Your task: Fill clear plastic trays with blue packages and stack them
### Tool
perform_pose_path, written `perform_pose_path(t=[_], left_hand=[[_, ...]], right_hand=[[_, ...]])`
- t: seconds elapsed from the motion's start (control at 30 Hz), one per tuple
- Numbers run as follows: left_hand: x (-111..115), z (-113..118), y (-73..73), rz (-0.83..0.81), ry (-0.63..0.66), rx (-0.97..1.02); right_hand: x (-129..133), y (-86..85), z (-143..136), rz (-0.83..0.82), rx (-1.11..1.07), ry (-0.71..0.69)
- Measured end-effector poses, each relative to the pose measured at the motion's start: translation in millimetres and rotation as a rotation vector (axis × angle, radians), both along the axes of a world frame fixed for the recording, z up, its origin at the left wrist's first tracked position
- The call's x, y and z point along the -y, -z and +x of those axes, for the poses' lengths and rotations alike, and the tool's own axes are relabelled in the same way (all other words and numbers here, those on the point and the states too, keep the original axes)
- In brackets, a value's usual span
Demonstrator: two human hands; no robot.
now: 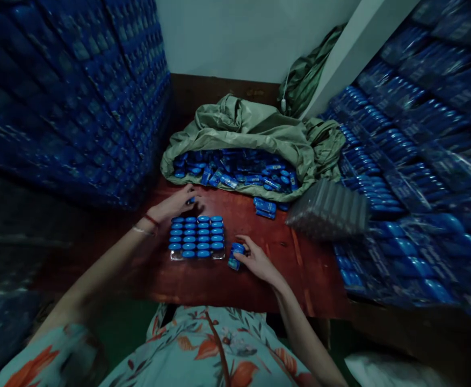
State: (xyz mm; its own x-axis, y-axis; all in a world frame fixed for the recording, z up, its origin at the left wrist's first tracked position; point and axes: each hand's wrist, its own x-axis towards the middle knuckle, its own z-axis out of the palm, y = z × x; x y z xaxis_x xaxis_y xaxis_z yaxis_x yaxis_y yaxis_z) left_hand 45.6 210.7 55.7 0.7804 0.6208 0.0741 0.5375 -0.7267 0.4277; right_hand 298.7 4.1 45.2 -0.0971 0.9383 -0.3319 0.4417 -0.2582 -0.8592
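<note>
Rows of blue-capped bottles stand in a clear tray (175, 256) on the red table, with two vacant spots at its front corners. My left hand (182, 201) is just behind the tray's back left corner, fingers curled round a small blue bottle (191, 200) that is mostly hidden. To the right of the tray, my right hand (255, 258) grips another blue-capped bottle (235, 257) between thumb and fingers, close to the table. Behind both hands, an open green sack (251, 121) lies on its side with many loose blue bottles (229, 180) inside its mouth.
A few blue bottles (265, 207) lie before the sack on the red table (275, 285). Stacked clear trays (327, 212) sit at the right. Tall stacks of packed blue bottles rise at left (70, 97) and right (428, 156). A pale post (356, 54) stands behind.
</note>
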Motion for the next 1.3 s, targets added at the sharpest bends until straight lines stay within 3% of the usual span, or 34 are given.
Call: perform_pose_path(t=[0.1, 0.23, 0.33, 0.47, 0.63, 0.8, 1.0, 1.13, 1.3], left_hand=[[37, -56, -6.9, -0.038, -0.255, 0.168], [106, -110, -6.8, -0.139, -0.61, 0.307], [152, -125, -0.2, -0.2, -0.831, 0.41], [186, -116, 5.9, -0.427, -1.0, 0.556], [195, -93, 4.4, -0.502, -0.964, 0.668], [201, -87, 7.1, -0.465, -0.903, 0.608], [216, -81, 15.4, -0.46, -0.907, 0.549], [225, -69, 21.2, -0.216, -0.873, 0.477], [229, -61, 29.8, -0.024, -0.712, 0.174]], right_hand=[[11, 11.0, 3, -0.118, -0.289, 0.108], [20, 12.8, -5, -0.082, -0.358, 0.19], [21, 7.3, -12, 0.179, -0.167, 0.151], [18, 0.9, -20, 0.536, 0.151, -0.088], [10, -11.0, -32, 0.548, 0.573, -0.434], [2, -30.4, -48, 0.437, 0.832, -0.625], [-2, -38.4, -55, 0.371, 0.912, -0.671], [-4, -32.4, -47, 0.402, 0.849, -0.657], [1, -18.3, -41, 0.572, 0.752, -0.557]])
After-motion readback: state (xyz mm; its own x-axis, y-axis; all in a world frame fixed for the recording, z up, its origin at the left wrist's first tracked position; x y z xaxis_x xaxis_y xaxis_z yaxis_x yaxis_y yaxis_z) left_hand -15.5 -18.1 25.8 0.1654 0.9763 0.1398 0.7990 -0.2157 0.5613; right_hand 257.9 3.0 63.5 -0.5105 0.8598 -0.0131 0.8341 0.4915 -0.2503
